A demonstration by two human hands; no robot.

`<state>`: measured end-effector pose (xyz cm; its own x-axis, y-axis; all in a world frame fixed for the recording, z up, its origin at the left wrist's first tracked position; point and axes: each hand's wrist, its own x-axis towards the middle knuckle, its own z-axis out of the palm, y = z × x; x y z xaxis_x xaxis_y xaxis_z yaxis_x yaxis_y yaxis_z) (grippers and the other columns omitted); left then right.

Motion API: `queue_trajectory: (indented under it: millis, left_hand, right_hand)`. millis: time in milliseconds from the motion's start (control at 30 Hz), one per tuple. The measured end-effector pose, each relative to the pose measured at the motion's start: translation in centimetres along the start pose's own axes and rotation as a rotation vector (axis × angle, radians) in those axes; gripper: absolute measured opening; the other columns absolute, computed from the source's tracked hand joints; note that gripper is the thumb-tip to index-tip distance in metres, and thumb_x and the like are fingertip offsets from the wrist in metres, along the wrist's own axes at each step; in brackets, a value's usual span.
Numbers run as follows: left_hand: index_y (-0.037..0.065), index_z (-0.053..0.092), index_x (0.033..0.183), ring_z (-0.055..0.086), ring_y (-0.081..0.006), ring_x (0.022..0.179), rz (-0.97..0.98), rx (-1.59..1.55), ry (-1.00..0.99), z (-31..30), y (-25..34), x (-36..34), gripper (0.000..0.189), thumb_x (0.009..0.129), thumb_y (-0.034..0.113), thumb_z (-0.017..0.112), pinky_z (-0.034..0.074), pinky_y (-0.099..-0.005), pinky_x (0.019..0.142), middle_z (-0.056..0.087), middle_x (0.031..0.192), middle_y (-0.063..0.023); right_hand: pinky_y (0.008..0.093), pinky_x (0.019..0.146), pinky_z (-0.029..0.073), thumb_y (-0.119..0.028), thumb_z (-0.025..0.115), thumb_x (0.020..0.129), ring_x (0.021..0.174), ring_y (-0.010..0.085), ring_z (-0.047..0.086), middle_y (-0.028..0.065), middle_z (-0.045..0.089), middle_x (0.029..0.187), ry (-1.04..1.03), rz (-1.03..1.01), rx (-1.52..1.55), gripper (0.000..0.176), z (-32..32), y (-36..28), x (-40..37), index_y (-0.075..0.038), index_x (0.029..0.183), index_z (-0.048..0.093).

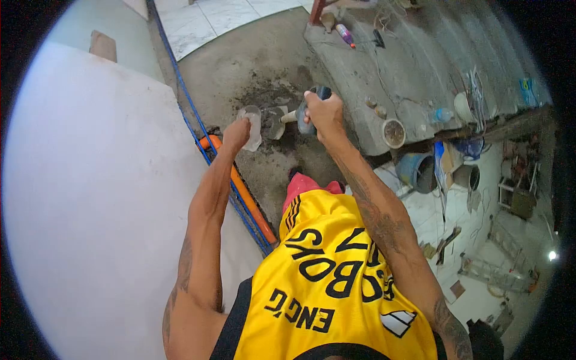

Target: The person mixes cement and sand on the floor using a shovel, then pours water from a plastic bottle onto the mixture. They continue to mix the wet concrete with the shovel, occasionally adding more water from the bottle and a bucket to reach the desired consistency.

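Note:
My left hand is closed on the edge of a pale translucent plastic container, held over the grey floor. To its right, my right hand grips a dark bottle-like object, its fingers wrapped round it. A light-coloured neck or handle points from that object toward a flat grey piece beside the container. Whether these parts are joined I cannot tell. Dark, crumbly mortar-like material lies on the floor around and beyond them.
An orange pipe and blue hoses run along the white wall at left. A purple bottle and a round bowl stand on the grey surface at right. Further right are a bucket and a ladder.

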<state>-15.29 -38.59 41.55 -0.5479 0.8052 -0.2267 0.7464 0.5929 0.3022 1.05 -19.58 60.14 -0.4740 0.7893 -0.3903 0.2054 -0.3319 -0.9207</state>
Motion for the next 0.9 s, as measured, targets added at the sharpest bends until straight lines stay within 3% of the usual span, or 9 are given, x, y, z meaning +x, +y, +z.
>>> queue_trajectory:
  millis: [167, 400, 500, 600, 700, 733, 800, 867, 900]
  left_hand:
    - [0.003, 0.049, 0.085, 0.059, -0.0387, 0.071, -0.045, -0.092, 0.283, 0.0, -0.2, -8.8, 0.022, 0.092, 0.024, 0.047, 0.045, -0.0491, 0.062, 0.059, 0.075, -0.0193]
    - [0.004, 0.051, 0.082, 0.056, -0.0372, 0.069, -0.199, -0.121, 0.381, 3.9, 1.2, -21.5, 0.020, 0.091, 0.022, 0.050, 0.044, -0.0474, 0.061, 0.055, 0.076, -0.0166]
    - [0.004, 0.051, 0.080, 0.056, -0.0368, 0.069, -0.333, -0.164, 0.373, 5.7, 2.9, -26.0, 0.021, 0.091, 0.022, 0.051, 0.043, -0.0470, 0.061, 0.054, 0.076, -0.0167]
    - [0.004, 0.051, 0.078, 0.056, -0.0372, 0.071, -0.431, -0.213, 0.364, 7.1, 4.5, -29.1, 0.022, 0.091, 0.023, 0.051, 0.043, -0.0467, 0.061, 0.053, 0.076, -0.0169]
    - [0.004, 0.052, 0.080, 0.055, -0.0379, 0.071, -0.466, -0.222, 0.373, 9.2, 5.6, -31.0, 0.021, 0.091, 0.022, 0.051, 0.043, -0.0471, 0.062, 0.053, 0.077, -0.0173]
    - [0.004, 0.052, 0.081, 0.055, -0.0382, 0.072, -0.485, -0.266, 0.394, 9.1, 6.1, -31.3, 0.020, 0.091, 0.021, 0.051, 0.043, -0.0472, 0.063, 0.054, 0.077, -0.0173]
    - [0.004, 0.053, 0.082, 0.055, -0.0387, 0.073, -0.539, -0.358, 0.430, 9.2, 7.3, -32.1, 0.019, 0.091, 0.021, 0.050, 0.043, -0.0474, 0.064, 0.054, 0.078, -0.0172]
    - [0.003, 0.054, 0.083, 0.055, -0.0389, 0.074, -0.563, -0.368, 0.442, 9.3, 7.9, -32.8, 0.018, 0.090, 0.019, 0.051, 0.043, -0.0475, 0.065, 0.055, 0.079, -0.0175]
    - [0.003, 0.054, 0.084, 0.055, -0.0390, 0.074, -0.576, -0.374, 0.450, 9.4, 8.2, -33.0, 0.017, 0.090, 0.019, 0.051, 0.043, -0.0476, 0.065, 0.055, 0.079, -0.0177]
  right_hand:
    - [0.0332, 0.039, 0.042, -0.011, 0.059, 0.079, 0.043, 0.0195, 0.052, 0.0094, 0.050, 0.054, -0.138, -0.019, 0.064, 0.022, 5.7, -5.7, 1.7, 0.006, 0.070, 0.049]
    - [0.0335, 0.042, 0.044, -0.010, 0.062, 0.079, 0.042, 0.0167, 0.048, 0.0067, 0.050, 0.055, -0.222, -0.013, 0.088, 0.021, 10.1, -11.2, 1.6, 0.002, 0.068, 0.049]
    - [0.0348, 0.046, 0.047, -0.012, 0.057, 0.078, 0.047, 0.0199, 0.056, 0.0113, 0.055, 0.056, -0.324, -0.104, -0.327, 0.020, 11.0, -4.4, 2.5, 0.004, 0.066, 0.054]
    - [0.0377, 0.051, 0.048, -0.014, 0.055, 0.076, 0.048, 0.0232, 0.058, 0.0140, 0.058, 0.057, -0.597, -0.138, -0.517, 0.023, 11.8, -2.8, -0.5, 0.005, 0.063, 0.056]
    - [0.0416, 0.055, 0.049, -0.016, 0.055, 0.074, 0.049, 0.0275, 0.059, 0.0166, 0.058, 0.056, -0.850, -0.271, -0.950, 0.027, 10.9, -0.4, 0.0, 0.011, 0.071, 0.055]
    - [0.0433, 0.064, 0.050, -0.018, 0.056, 0.072, 0.061, 0.0325, 0.063, 0.0231, 0.061, 0.066, -0.889, -0.215, -1.013, 0.034, 9.6, -3.0, -2.6, 0.012, 0.088, 0.054]
    - [0.0451, 0.071, 0.050, -0.019, 0.057, 0.072, 0.078, 0.0375, 0.064, 0.0274, 0.063, 0.083, -0.968, -0.396, -1.078, 0.038, 7.2, -2.6, -3.7, 0.007, 0.099, 0.051]
    - [0.0469, 0.073, 0.049, -0.020, 0.059, 0.071, 0.087, 0.0416, 0.060, 0.0283, 0.062, 0.092, -1.062, -0.451, -1.158, 0.036, 4.3, -2.1, -5.5, 0.002, 0.099, 0.052]
    - [0.0460, 0.071, 0.049, -0.019, 0.061, 0.073, 0.082, 0.0402, 0.061, 0.0262, 0.062, 0.086, -1.159, -0.563, -1.191, 0.036, 3.0, -2.2, -6.9, 0.001, 0.100, 0.050]
